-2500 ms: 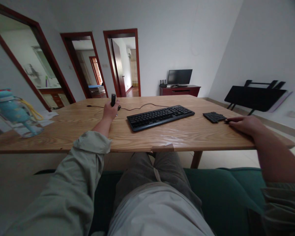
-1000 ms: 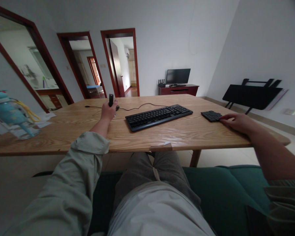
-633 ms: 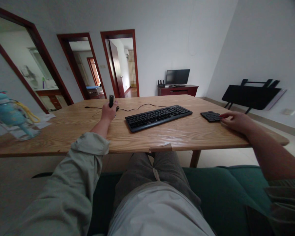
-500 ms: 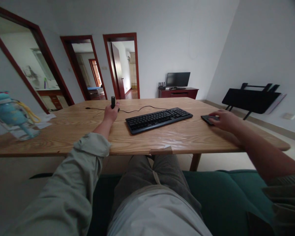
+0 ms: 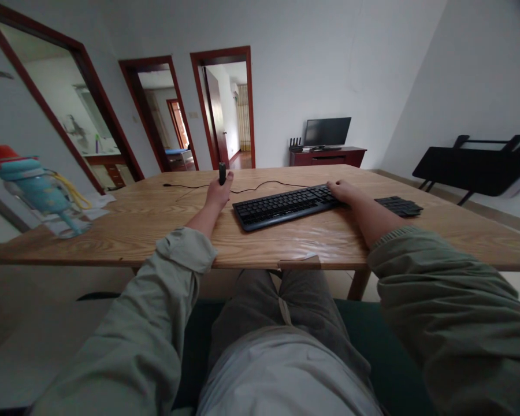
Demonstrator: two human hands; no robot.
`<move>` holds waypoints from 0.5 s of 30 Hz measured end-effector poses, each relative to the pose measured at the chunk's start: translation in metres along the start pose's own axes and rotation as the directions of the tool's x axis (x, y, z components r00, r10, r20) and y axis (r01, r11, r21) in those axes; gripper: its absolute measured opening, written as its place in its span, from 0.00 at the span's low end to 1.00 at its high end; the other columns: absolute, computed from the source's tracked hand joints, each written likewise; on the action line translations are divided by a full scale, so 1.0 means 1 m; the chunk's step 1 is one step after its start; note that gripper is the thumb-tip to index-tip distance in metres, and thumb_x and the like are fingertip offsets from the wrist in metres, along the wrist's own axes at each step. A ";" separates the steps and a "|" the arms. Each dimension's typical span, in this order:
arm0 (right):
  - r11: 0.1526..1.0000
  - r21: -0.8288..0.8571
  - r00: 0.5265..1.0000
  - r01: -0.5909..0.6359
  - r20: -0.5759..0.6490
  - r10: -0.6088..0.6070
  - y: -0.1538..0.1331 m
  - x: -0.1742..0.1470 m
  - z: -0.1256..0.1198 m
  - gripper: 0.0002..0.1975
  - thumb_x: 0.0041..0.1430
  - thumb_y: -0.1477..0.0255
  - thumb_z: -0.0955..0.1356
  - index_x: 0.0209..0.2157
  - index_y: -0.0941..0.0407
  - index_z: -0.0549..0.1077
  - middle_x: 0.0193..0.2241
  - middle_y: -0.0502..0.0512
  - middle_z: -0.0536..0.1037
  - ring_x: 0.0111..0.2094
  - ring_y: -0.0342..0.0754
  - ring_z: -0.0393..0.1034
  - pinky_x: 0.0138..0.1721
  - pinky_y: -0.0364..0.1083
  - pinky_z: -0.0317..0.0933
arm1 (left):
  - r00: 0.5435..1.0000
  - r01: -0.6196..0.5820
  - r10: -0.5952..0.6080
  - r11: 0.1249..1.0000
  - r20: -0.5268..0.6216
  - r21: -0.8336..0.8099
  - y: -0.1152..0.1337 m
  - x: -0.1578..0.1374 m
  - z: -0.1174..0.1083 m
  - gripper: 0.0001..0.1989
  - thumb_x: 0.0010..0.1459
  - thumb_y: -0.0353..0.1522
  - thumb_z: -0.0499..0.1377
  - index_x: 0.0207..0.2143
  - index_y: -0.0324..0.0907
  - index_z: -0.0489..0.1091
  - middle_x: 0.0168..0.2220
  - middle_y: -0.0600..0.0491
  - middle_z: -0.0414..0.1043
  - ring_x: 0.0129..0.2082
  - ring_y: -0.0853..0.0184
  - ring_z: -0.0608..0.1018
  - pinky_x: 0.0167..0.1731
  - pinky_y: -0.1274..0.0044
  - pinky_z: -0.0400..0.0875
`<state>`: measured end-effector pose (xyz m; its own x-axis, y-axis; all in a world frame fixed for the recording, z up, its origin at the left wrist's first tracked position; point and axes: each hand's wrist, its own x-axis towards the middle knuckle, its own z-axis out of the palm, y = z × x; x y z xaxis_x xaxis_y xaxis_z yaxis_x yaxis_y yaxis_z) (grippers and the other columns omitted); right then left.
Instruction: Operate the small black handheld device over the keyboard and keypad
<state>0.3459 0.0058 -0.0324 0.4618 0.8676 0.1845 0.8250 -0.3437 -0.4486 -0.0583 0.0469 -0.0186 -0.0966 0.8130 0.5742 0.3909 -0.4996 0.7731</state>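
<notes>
- A small black stick (image 5: 222, 173) is held upright in the left hand (image 5: 218, 195), which is closed round its lower part and rests on the table (image 5: 156, 219) at about 11 o'clock from the table's near edge.
- A thin black cable (image 5: 260, 185) lies on the table just behind that hand and runs toward the keyboard (image 5: 286, 206).
- The right hand (image 5: 344, 191) is laid on the right end of the keyboard, at about 1 o'clock; its fingers are loosely curled and nothing is gripped.
- The keyboard lies at 12 o'clock, turned slightly, its right end farther away.
- A small black keypad (image 5: 398, 205) lies flat at 2 o'clock, just right of the right forearm and not touched.
- A blue bottle (image 5: 39, 193) with a red cap and a yellow strap lies tilted at 9 o'clock, on the table's left end, well apart from both hands.
- Beyond the table, a monitor (image 5: 327, 132) is seen on a dark red cabinet (image 5: 329, 156) at the far wall.
</notes>
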 end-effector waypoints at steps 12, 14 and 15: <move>0.979 -0.196 0.999 -0.048 -0.013 0.046 -0.020 -0.040 -0.003 0.41 0.59 0.43 0.52 0.58 0.58 0.68 0.56 0.72 0.70 0.57 0.67 0.64 0.53 0.64 0.57 | 0.963 -0.225 0.214 0.973 -0.163 -0.054 0.021 0.000 0.002 0.20 0.57 0.49 0.56 0.24 0.42 0.65 0.22 0.55 0.63 0.27 0.66 0.70 0.28 0.76 0.64; 0.977 -0.211 1.000 -0.023 0.005 0.024 -0.028 -0.048 -0.004 0.40 0.60 0.44 0.52 0.58 0.59 0.69 0.55 0.72 0.70 0.56 0.66 0.65 0.53 0.63 0.58 | 0.960 -0.250 0.239 0.966 -0.146 -0.062 0.027 -0.004 0.005 0.21 0.57 0.49 0.57 0.23 0.42 0.64 0.21 0.55 0.61 0.26 0.67 0.70 0.28 0.76 0.63; 0.975 -0.220 1.000 -0.007 0.018 0.012 -0.032 -0.052 -0.004 0.40 0.60 0.45 0.52 0.57 0.60 0.70 0.55 0.72 0.71 0.56 0.66 0.65 0.53 0.62 0.59 | 0.960 -0.259 0.249 0.964 -0.130 -0.067 0.030 -0.006 0.006 0.21 0.57 0.49 0.57 0.23 0.42 0.63 0.20 0.56 0.60 0.25 0.67 0.69 0.28 0.75 0.63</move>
<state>0.2973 -0.0296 -0.0239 0.4654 0.8699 0.1632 0.8731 -0.4209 -0.2462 -0.0405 0.0291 -0.0002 -0.1146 0.6168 0.7787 0.3407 -0.7119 0.6141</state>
